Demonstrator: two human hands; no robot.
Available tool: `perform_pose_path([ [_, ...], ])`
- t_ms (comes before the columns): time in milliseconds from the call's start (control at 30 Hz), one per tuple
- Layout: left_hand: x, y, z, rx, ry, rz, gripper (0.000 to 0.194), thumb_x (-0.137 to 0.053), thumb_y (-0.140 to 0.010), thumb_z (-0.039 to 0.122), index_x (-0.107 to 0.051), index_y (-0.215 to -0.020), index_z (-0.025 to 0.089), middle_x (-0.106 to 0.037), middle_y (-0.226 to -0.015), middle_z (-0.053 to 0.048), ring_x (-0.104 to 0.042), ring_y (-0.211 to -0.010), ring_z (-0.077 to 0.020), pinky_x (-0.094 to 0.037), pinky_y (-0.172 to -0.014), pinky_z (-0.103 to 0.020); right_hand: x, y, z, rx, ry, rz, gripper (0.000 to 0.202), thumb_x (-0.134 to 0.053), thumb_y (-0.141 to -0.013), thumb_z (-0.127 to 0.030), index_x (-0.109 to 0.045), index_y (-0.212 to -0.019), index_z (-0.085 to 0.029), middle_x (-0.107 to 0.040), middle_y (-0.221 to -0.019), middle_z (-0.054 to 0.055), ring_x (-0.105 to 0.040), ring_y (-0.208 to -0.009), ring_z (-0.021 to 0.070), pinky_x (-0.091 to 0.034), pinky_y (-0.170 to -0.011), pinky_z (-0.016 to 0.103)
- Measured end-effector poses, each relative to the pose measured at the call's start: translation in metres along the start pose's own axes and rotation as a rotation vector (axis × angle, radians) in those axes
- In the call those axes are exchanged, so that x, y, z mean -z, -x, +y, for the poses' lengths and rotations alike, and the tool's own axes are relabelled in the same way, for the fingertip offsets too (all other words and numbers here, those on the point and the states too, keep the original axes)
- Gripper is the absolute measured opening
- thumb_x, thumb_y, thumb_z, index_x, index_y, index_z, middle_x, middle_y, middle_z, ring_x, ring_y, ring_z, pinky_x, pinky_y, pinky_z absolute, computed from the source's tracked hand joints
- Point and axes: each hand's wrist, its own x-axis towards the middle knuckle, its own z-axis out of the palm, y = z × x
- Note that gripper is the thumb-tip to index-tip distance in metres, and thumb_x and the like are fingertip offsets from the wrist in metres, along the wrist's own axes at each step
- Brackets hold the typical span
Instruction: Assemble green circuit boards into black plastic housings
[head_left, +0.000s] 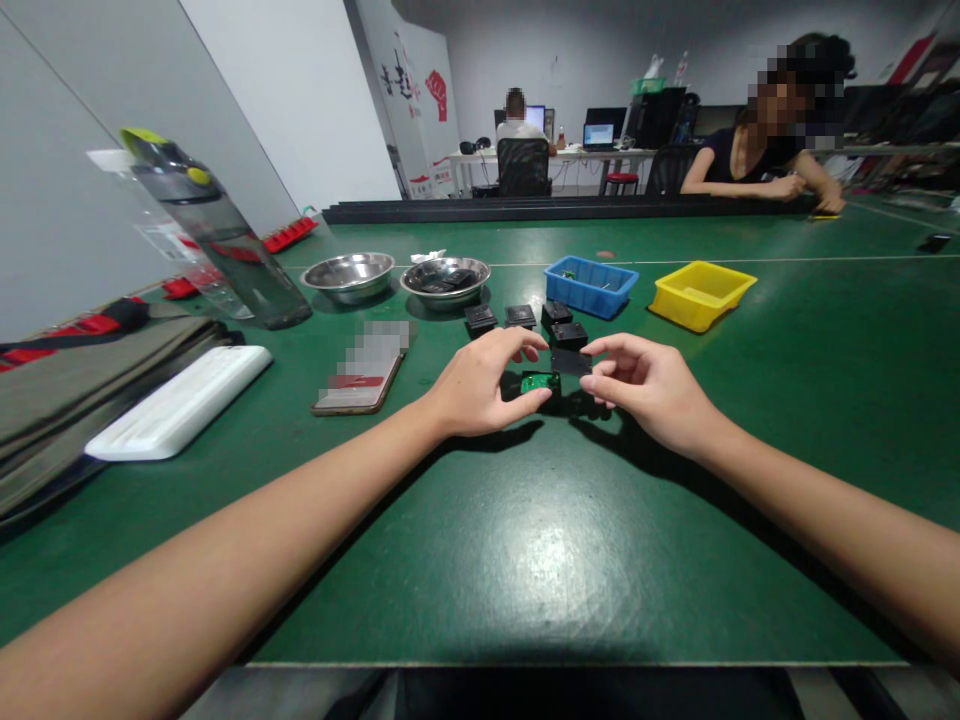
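My left hand [491, 385] is curled around a small black case with a green circuit board [538, 382] in it, thumb on the near side and fingers behind. The far fingers are partly hidden. Between the thumb and fingertips of my right hand [649, 390] is a thin, flat black plate [571, 362], just right of the board. Right behind both hands stand several black boxes, among them one box [568, 335] close to the plate and another [480, 320] farther left.
Behind are an empty steel bowl [349, 278], a steel bowl [445, 282] of black parts, a blue bin [592, 287] with small parts and a yellow bin [703, 295]. A phone [364, 375], white power strip [180, 405], bag and bottle [225, 235] lie left. Two people sit beyond.
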Motion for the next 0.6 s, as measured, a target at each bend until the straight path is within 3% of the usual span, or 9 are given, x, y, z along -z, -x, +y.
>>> perform_pose_path([
  [233,0.003,0.000,-0.008,0.032,0.012,-0.102,0.023,-0.064,-0.079,0.035,-0.063,-0.094,0.017,-0.069,-0.091,-0.005,-0.064,-0.082,-0.0202,-0.051,-0.076,-0.034,0.006,-0.007,0.002,-0.269,-0.353,0.118,0.032,-0.083,-0.069,-0.036,-0.064,-0.088,-0.019,-0.066,-0.070,0.000,-0.059,-0.059,0.0121,-0.044,-0.052,0.023],
  [400,0.002,-0.001,-0.007,0.033,0.006,-0.112,0.023,-0.064,-0.078,0.035,-0.063,-0.092,0.017,-0.067,-0.085,-0.003,-0.061,-0.076,-0.0183,-0.049,-0.071,-0.031,0.010,-0.009,0.002,-0.332,-0.342,0.107,0.022,-0.073,-0.079,-0.039,-0.060,-0.086,-0.021,-0.068,-0.074,0.002,-0.060,-0.060,0.0150,-0.048,-0.055,0.027],
  [600,-0.001,-0.002,-0.005,-0.017,0.056,-0.098,0.025,-0.065,-0.084,0.038,-0.065,-0.096,0.015,-0.067,-0.083,-0.003,-0.061,-0.072,-0.0159,-0.048,-0.069,-0.028,0.010,-0.008,0.000,-0.412,-0.491,0.141,0.017,-0.075,-0.079,-0.030,-0.063,-0.085,-0.020,-0.067,-0.072,0.001,-0.058,-0.059,0.0129,-0.046,-0.054,0.024],
])
